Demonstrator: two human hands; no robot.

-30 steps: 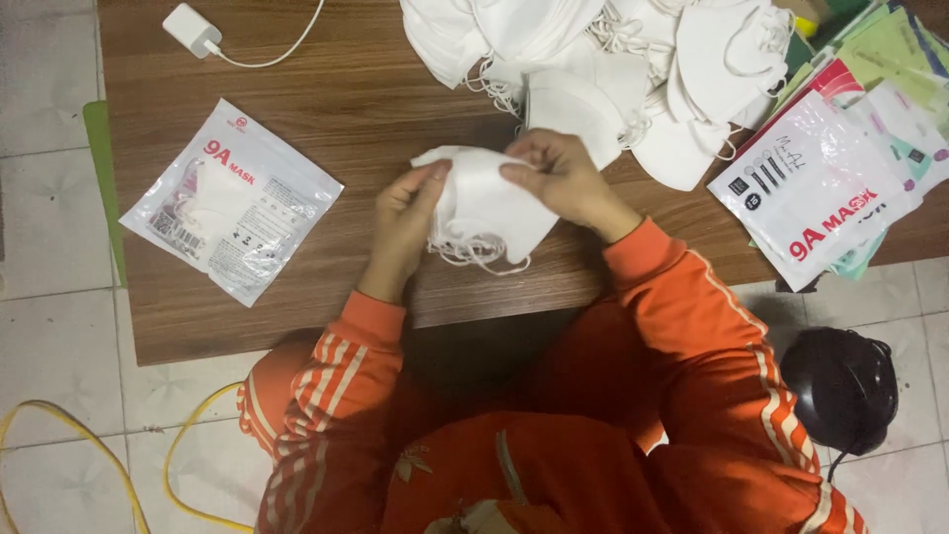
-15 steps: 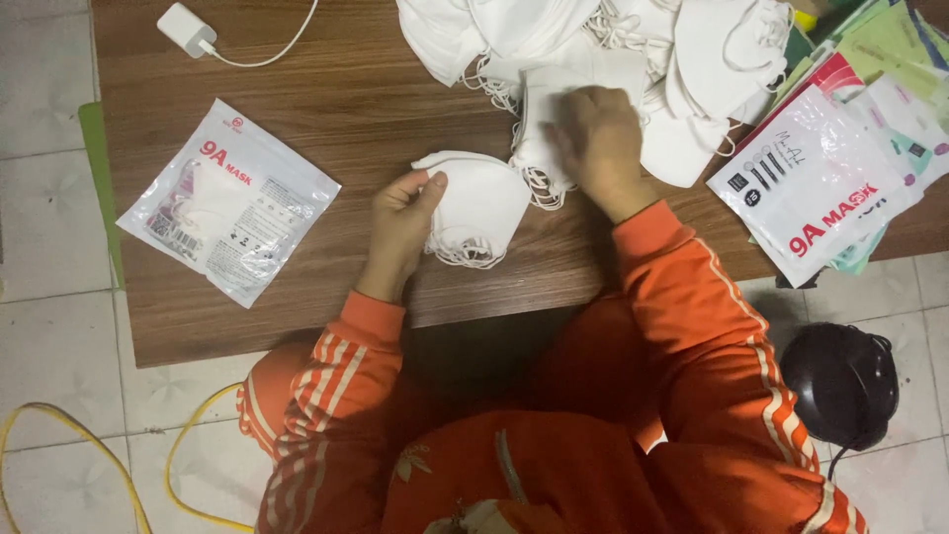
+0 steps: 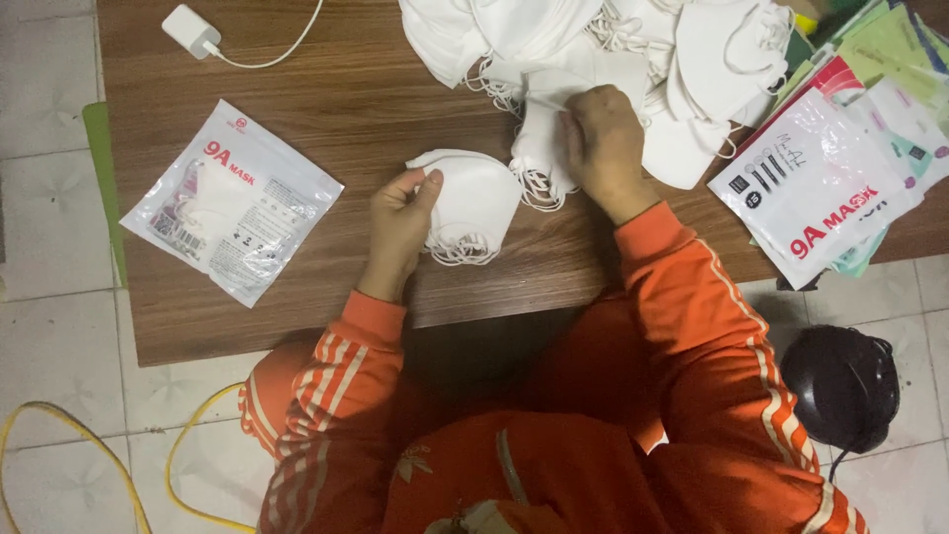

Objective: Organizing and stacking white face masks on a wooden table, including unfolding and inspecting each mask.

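Head view: left hand (image 3: 397, 222) pinching a small stack of folded white masks (image 3: 473, 206) on the brown table (image 3: 326, 119). Right hand (image 3: 605, 143) closed on one more mask (image 3: 539, 133) at the edge of the big white pile (image 3: 593, 40). Looks like gathering masks; next, probably bringing that one over onto the stack. Filled bag (image 3: 232, 201) far left, empty bags (image 3: 840, 168) right, bare wood between, table edge close below the left wrist

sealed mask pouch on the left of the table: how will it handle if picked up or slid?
The sealed pouch lies flat and thin with one mask inside, so it is probably light and floppy. Its glossy film looks slippery and should slide easily on the wooden table. Rolling or tipping seems unlikely.
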